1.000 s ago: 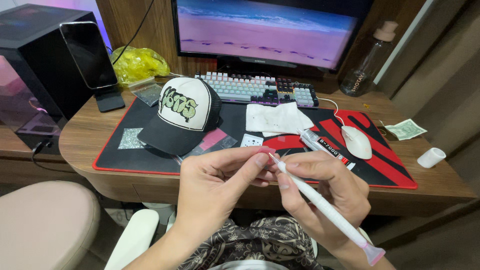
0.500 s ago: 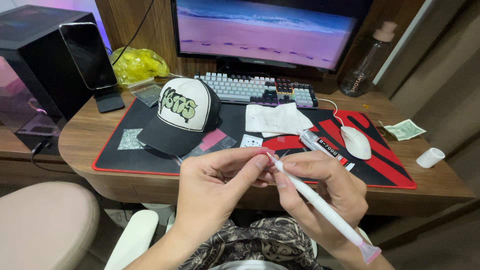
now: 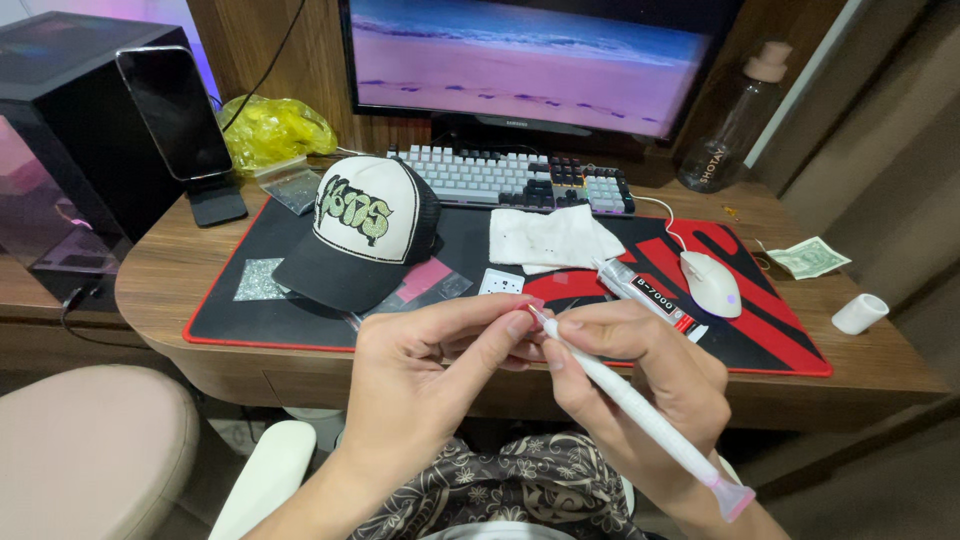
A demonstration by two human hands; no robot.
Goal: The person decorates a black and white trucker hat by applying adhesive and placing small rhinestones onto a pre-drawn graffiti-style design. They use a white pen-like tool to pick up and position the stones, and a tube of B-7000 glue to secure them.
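My right hand (image 3: 650,385) grips a long white pen-like tool (image 3: 640,410) with a pink flared end, held slanting down to the right. My left hand (image 3: 435,365) pinches at the tool's upper tip with thumb and forefinger; what sits between those fingertips is too small to tell. Both hands hover in front of the desk's front edge, above my patterned lap. Just beyond them on the red and black desk mat (image 3: 250,315) lie a black and white cap (image 3: 365,230), a glue tube (image 3: 645,292) and a white cloth (image 3: 555,238).
A white mouse (image 3: 712,283), keyboard (image 3: 510,180) and monitor (image 3: 540,60) sit further back. A phone on a stand (image 3: 180,120), a yellow bag (image 3: 275,130), a bottle (image 3: 740,120), a banknote (image 3: 810,257) and a small white cap (image 3: 860,313) stand around the wooden desk.
The hands and tool have shifted only slightly; the left fingers stay pinched at the tool's tip.
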